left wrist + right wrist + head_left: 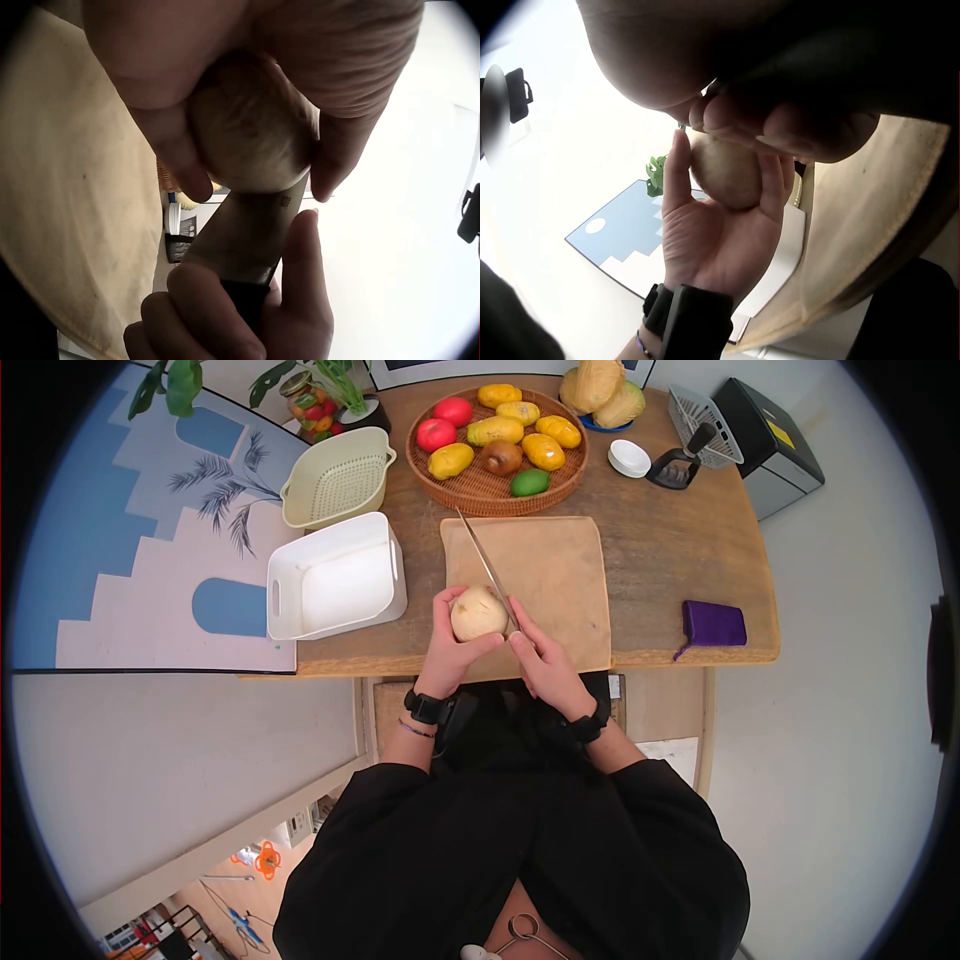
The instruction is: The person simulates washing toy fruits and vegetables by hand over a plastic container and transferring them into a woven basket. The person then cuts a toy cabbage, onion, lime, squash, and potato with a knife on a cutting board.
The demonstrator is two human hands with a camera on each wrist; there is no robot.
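My left hand (452,653) grips a pale, round root vegetable (477,614) at the near left of the cutting board (562,580), thumb on one side and fingers on the other. A knife (485,560) is in my right hand (547,665), its long blade pointing away and slightly left across the board. In the left wrist view the wide blade (244,232) lies against the vegetable's (251,135) side, and the right fingers wrap the black handle (247,304). The right wrist view has the vegetable (731,174) cupped in the left hand (720,244), with the right fingers overlapping its top.
Left of the board stand a white bin (340,595) and a pale green colander (340,478). Behind it is a wicker tray (455,500) of produce. To the right lie a purple pouch (714,624), a small white dish (629,458) and a black-handled tool (675,472).
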